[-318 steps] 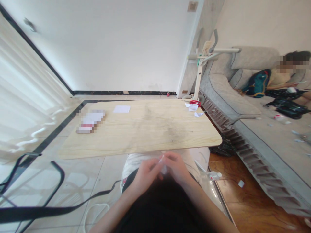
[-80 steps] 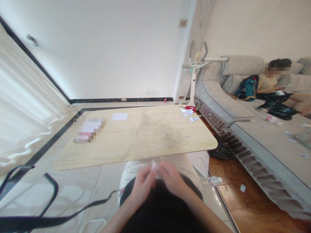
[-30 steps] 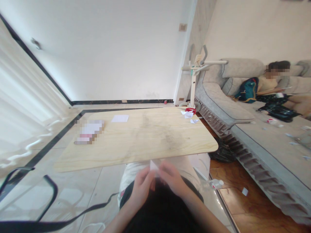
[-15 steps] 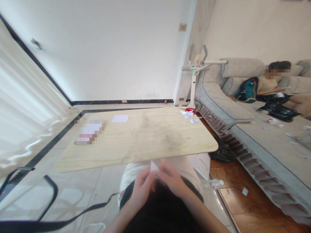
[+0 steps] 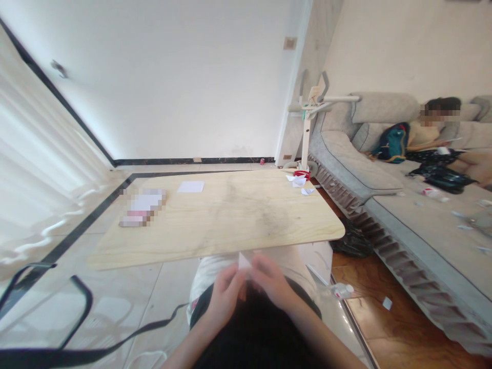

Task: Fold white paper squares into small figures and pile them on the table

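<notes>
Over my lap, just in front of the table's near edge, my left hand [image 5: 226,287] and my right hand [image 5: 269,279] pinch a small folded piece of white paper [image 5: 243,262] between them. A pointed tip of the paper sticks up above the fingers; its lower part is hidden by them. On the wooden table [image 5: 215,225] lies a flat stack of white paper [image 5: 191,186] toward the far left. Several folded white paper shapes [image 5: 299,181] sit at the far right corner.
A blurred-out flat item [image 5: 142,207] lies on the table's left. To the right stand a grey sofa [image 5: 384,164] with a seated person [image 5: 430,133], and a white exercise machine [image 5: 306,133]. A plastic bottle [image 5: 343,291] and a black bag [image 5: 351,241] are on the floor.
Both hands stay together over the lap with the paper between them. The paper's raised tip looks slightly turned; little else differs beyond a small shift of the view.
</notes>
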{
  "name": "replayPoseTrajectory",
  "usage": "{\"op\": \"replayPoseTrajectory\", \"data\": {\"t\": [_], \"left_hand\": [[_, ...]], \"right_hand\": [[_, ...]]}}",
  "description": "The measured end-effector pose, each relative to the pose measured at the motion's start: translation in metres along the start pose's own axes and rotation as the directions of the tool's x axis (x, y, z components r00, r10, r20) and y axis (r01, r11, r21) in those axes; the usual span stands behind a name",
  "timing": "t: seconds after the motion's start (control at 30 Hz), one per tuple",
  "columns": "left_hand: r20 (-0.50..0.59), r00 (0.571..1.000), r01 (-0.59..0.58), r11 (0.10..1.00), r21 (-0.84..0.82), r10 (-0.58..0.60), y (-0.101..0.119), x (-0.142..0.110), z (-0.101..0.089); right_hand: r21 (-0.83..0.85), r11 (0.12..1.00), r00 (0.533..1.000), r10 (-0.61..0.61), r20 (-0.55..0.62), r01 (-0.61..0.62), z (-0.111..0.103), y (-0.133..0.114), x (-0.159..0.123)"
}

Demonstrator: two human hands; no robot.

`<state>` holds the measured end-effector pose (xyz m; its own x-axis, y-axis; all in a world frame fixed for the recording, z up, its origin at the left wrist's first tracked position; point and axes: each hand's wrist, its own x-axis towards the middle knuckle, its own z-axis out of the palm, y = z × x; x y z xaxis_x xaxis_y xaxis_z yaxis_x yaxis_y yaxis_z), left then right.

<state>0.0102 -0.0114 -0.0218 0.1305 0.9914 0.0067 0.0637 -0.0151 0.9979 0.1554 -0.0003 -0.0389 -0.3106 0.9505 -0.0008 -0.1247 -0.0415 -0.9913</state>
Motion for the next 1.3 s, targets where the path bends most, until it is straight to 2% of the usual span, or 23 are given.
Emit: {"op": "replayPoseTrajectory", "data": {"t": [1.3], "left_hand": [[0.003,1.0,0.023,0.999,-0.022,-0.022,-0.0018,0.0012,0.002]], "right_hand": [[0.087,0.995,0.999,-0.042,0.0,0.042,-0.0029,0.0024,0.0034]]}}
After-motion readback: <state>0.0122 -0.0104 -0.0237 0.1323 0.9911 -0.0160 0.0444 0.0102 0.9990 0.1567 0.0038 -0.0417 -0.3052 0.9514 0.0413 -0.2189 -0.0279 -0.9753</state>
